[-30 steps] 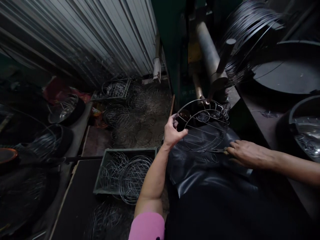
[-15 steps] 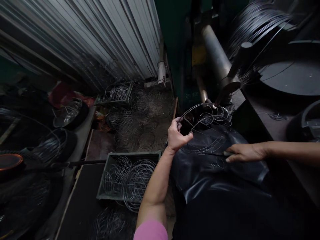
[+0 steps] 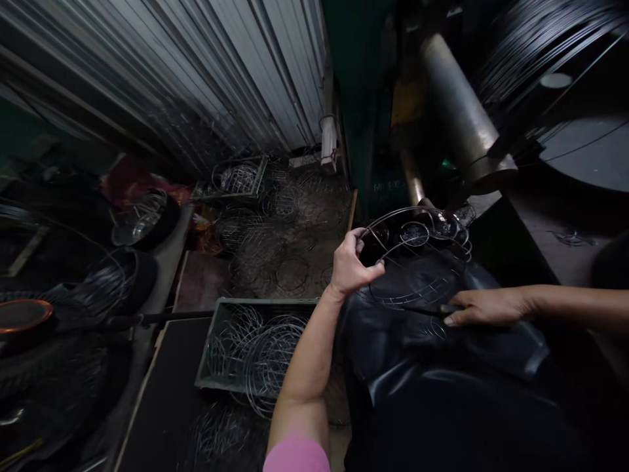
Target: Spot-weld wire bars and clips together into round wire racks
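My left hand (image 3: pixel 351 267) is closed around the near-left edge of a round wire frame (image 3: pixel 411 209), fingers behind and thumb in front. The frame has curved outer rings, thin cross wires and small loops along its far-right side. My right hand (image 3: pixel 484 307) grips the handle of a slim dark tool (image 3: pixel 422 310). Its thin end points left, close to the lower edge of the frame; whether they touch I cannot tell. Below both hands, a shiny black apron (image 3: pixel 407 367) covers my lap, with a few short curved wire bits (image 3: pixel 435 329) lying on it.
On the left, a green crate (image 3: pixel 209 354) holds many wire rings, with more wire pieces (image 3: pixel 221 436) in front. Another crate (image 3: pixel 253 187) stands near the corrugated metal wall (image 3: pixel 221 72). Ahead right are a thick metal cylinder (image 3: pixel 464 111) and a large wire coil (image 3: pixel 550 46).
The whole view has swung slightly left, so most things sit further right. Both hands keep their grips, and the tool stays by the frame's lower edge.
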Demonstrator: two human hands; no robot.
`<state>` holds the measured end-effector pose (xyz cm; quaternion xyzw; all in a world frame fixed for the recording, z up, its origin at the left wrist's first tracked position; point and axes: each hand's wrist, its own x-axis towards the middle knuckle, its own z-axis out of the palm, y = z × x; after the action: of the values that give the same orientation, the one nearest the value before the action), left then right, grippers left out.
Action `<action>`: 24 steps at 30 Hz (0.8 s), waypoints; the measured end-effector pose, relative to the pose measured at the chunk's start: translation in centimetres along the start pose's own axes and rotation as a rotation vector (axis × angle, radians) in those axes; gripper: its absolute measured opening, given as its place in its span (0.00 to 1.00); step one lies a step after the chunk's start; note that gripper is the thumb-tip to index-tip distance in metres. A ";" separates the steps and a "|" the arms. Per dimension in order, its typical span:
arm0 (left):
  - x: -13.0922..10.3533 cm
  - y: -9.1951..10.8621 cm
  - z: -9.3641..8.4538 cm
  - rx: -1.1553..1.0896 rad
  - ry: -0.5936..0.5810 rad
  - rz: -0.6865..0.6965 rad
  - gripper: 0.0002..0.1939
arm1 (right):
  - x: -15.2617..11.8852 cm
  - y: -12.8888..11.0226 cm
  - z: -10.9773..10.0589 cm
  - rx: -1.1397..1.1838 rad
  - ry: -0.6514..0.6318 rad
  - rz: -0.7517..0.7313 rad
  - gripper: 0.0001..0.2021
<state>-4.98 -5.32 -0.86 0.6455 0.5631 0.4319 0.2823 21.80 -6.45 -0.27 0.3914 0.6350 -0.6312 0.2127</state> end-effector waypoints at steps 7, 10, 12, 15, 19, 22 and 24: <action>0.3 -0.1 -0.1 0.038 -0.016 0.018 0.34 | -1.3 0.8 1.7 -0.230 0.241 -0.094 0.23; 0.1 0.2 -0.2 0.080 -0.014 0.027 0.36 | -1.1 1.6 2.2 -0.302 0.275 -0.168 0.22; 0.0 0.7 -0.2 0.115 -0.014 0.022 0.38 | -1.0 2.1 2.6 -0.413 0.306 -0.200 0.20; 0.4 1.6 0.1 0.123 -0.012 -0.015 0.37 | -1.3 2.3 2.9 -0.745 0.452 -0.219 0.14; 1.2 2.6 1.3 0.047 -0.035 -0.109 0.36 | -2.8 1.7 2.9 -1.265 0.692 -0.301 0.09; 1.6 2.9 2.2 -0.021 -0.045 -0.164 0.36 | -3.8 1.7 3.2 -1.351 0.785 -0.346 0.09; 1.6 2.9 2.5 -0.053 -0.021 -0.188 0.36 | -4.3 2.5 3.9 -1.208 0.810 -0.294 0.07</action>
<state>-1.35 -4.03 0.82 0.5867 0.6065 0.4117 0.3443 25.41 -11.48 1.03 0.3195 0.9461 0.0001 0.0534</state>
